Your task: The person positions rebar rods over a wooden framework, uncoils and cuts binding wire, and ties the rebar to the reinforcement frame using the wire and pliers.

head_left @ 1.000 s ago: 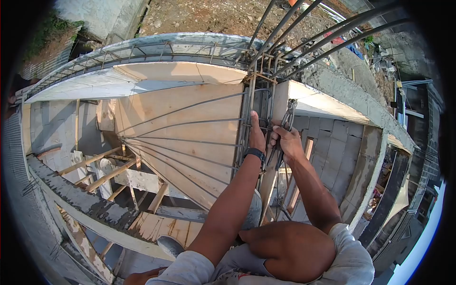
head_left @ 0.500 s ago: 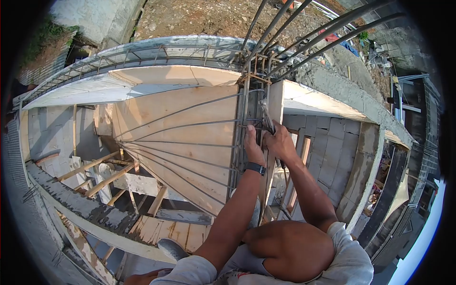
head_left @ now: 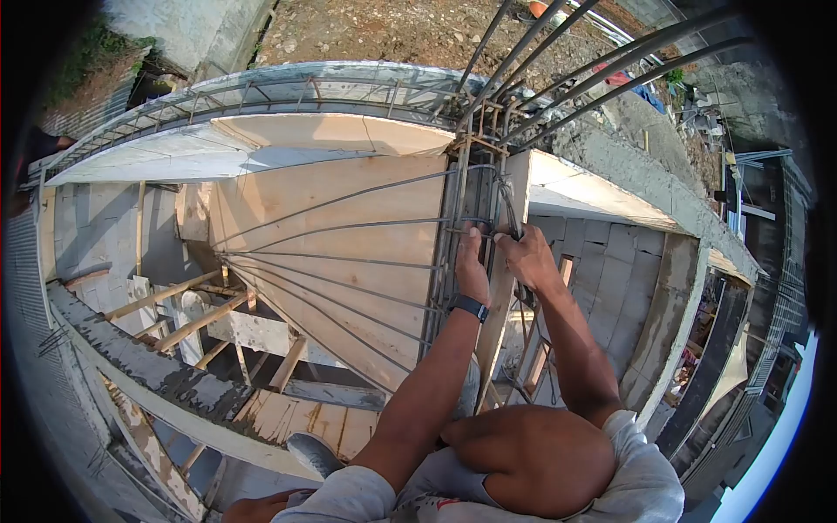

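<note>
My left hand (head_left: pixel 472 272), with a dark watch on its wrist, is closed at the end of a thin steel bar (head_left: pixel 397 221), where the bar meets the upright rebar cage (head_left: pixel 462 187). Its fingertips are partly hidden. Just right of it, my right hand (head_left: pixel 529 259) is wrapped round dark metal pincers (head_left: pixel 513 213), which point up beside the cage. The pincers' jaws are hard to make out against the bars. Several thin bars fan out leftward from the cage over a plywood panel (head_left: pixel 349 196).
Thick rebar rods (head_left: pixel 628 61) stick out beyond the cage. A concrete beam (head_left: pixel 645 179) runs right, and a long rebar cage (head_left: pixel 253 94) curves left. Below are deep openings with timber props (head_left: pixel 200 322). My shoe (head_left: pixel 314 455) rests by stained boards (head_left: pixel 318 423).
My right hand has turned slightly, and the pincers have swung from leaning left to nearly upright, tipped right. My left hand stays at the bar. The view has shifted a little.
</note>
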Available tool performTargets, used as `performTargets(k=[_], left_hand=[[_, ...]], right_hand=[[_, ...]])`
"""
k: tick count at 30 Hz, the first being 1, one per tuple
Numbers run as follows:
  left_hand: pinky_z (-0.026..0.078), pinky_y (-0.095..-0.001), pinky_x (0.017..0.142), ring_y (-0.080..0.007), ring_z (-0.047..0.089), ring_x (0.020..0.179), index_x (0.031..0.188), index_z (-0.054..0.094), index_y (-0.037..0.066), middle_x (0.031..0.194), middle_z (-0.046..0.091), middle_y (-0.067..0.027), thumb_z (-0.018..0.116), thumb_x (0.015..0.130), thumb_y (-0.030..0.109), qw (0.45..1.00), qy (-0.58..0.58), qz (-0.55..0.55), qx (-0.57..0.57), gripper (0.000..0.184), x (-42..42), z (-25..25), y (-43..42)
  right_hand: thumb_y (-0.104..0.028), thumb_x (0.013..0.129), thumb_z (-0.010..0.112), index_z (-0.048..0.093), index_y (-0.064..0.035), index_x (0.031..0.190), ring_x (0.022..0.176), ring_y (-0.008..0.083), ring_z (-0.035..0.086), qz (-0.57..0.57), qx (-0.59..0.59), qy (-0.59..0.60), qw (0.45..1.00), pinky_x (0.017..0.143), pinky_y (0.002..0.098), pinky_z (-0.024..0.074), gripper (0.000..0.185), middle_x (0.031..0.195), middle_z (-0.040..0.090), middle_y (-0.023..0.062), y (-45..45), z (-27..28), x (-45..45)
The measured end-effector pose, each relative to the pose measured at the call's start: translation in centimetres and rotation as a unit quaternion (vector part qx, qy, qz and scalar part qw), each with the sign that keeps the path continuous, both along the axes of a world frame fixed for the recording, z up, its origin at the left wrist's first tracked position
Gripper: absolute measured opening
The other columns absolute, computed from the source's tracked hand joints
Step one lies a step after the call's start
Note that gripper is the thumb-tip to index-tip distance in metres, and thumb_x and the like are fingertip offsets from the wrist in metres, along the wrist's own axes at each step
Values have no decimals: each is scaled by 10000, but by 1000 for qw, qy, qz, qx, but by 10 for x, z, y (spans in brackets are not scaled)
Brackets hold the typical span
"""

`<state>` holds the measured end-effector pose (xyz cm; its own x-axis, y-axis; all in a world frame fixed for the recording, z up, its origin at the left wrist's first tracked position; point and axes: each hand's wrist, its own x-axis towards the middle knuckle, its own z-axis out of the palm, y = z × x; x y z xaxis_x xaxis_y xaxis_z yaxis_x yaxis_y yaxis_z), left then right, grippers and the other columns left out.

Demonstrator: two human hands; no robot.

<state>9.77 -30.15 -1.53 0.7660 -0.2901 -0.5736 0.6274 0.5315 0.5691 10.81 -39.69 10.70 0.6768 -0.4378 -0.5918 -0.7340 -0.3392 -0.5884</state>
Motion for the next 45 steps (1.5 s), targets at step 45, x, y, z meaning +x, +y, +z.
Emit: performTargets(k=[45], left_hand=[[553, -431, 877, -353, 681, 1025, 1020, 728, 42, 1074, 706, -198, 666, 795, 181, 396, -414, -635, 518, 271, 133, 64, -33]], right_hand=[[-188, 913, 629, 598, 9, 838, 500, 127, 482, -325, 403, -82, 852, 495, 330, 500, 213, 648, 499, 21, -28, -13, -1]])
